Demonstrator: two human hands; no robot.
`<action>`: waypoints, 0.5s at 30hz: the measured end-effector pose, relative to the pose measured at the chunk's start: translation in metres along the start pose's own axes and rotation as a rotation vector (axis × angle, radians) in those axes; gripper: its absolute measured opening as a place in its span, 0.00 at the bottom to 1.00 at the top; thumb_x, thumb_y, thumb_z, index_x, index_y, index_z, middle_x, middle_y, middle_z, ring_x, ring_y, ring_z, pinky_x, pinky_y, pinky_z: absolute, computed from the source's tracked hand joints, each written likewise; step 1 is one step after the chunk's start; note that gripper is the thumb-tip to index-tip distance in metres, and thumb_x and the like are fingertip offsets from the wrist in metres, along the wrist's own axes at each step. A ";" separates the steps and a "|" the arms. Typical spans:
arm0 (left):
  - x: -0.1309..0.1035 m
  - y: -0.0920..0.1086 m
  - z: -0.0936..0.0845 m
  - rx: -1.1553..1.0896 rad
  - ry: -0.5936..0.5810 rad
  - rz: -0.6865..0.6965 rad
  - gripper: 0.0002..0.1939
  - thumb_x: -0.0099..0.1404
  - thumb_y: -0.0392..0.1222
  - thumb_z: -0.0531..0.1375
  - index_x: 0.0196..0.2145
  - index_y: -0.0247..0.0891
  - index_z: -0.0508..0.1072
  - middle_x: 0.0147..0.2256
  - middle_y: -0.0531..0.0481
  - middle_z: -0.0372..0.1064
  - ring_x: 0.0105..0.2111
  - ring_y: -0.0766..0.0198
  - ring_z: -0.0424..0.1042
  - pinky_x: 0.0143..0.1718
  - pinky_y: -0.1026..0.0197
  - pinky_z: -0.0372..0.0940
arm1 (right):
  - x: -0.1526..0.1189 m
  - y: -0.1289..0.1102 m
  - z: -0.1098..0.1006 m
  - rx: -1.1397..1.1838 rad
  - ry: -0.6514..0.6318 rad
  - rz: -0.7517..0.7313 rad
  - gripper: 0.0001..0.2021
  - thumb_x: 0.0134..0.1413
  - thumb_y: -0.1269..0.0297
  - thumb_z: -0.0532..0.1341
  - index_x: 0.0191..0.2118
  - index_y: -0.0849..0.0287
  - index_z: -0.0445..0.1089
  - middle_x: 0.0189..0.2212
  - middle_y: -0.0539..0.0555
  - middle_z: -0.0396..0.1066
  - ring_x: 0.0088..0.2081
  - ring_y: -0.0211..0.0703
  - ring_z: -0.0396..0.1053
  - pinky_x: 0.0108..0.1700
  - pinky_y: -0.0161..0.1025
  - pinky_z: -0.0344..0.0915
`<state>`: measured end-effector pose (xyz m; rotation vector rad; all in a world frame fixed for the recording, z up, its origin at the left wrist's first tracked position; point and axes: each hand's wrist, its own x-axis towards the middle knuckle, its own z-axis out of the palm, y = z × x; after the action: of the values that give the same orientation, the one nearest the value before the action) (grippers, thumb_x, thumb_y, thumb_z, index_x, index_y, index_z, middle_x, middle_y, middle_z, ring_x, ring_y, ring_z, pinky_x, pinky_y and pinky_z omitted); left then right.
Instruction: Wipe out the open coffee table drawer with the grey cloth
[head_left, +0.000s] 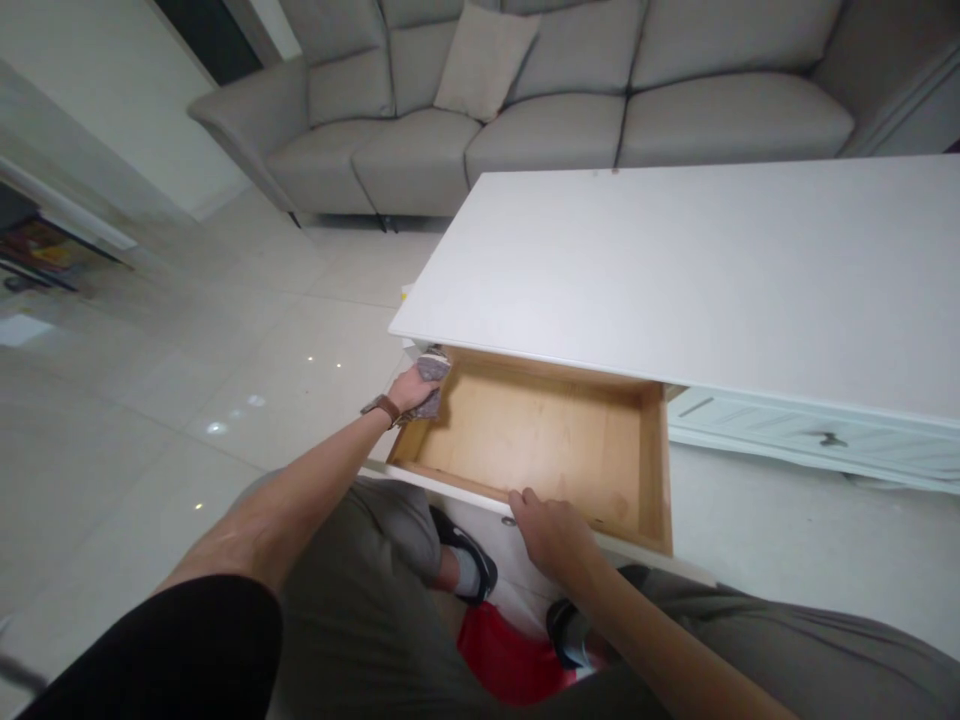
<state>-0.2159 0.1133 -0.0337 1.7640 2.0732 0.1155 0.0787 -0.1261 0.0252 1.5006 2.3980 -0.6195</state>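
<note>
A light wooden drawer (pixel 532 425) is pulled out of a white coffee table (pixel 675 270). Its inside shows bare wood. At the drawer's left side, near the back corner, my left hand (pixel 409 390) is closed around a bunched grey-brown cloth (pixel 433 372). The cloth lies against the left wall of the drawer. My right hand (pixel 555 532) grips the top edge of the drawer's white front panel, fingers hooked over to the inside. The thumb is hidden behind the hand.
A grey sofa (pixel 420 150) with a beige cushion (pixel 486 60) stands beyond the table. Right of the open drawer is a closed drawer with a dark knob (pixel 829 440). Below me are my shoes and a red object (pixel 510 655) on glossy floor tiles.
</note>
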 end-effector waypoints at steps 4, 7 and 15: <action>-0.025 -0.024 -0.003 -0.087 -0.063 0.052 0.31 0.60 0.53 0.64 0.59 0.38 0.71 0.55 0.41 0.76 0.54 0.50 0.75 0.56 0.55 0.67 | 0.000 -0.001 -0.004 0.021 -0.015 -0.005 0.16 0.69 0.73 0.47 0.54 0.59 0.67 0.44 0.62 0.75 0.41 0.51 0.79 0.39 0.41 0.73; -0.037 -0.043 -0.009 -0.203 -0.114 0.099 0.30 0.60 0.54 0.63 0.57 0.36 0.72 0.54 0.42 0.76 0.53 0.50 0.75 0.58 0.54 0.67 | 0.000 0.000 -0.003 0.029 0.003 -0.019 0.16 0.67 0.74 0.48 0.53 0.60 0.68 0.44 0.62 0.75 0.41 0.53 0.79 0.39 0.43 0.73; -0.052 -0.072 -0.065 -0.393 -0.083 -0.087 0.20 0.54 0.48 0.66 0.43 0.35 0.78 0.44 0.46 0.81 0.48 0.50 0.77 0.54 0.52 0.71 | -0.001 0.000 -0.001 0.027 0.024 -0.021 0.15 0.69 0.72 0.48 0.53 0.60 0.67 0.44 0.62 0.75 0.41 0.53 0.79 0.39 0.44 0.73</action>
<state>-0.3003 0.0621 0.0150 1.4170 1.9081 0.3891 0.0795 -0.1263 0.0267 1.5043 2.4359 -0.6445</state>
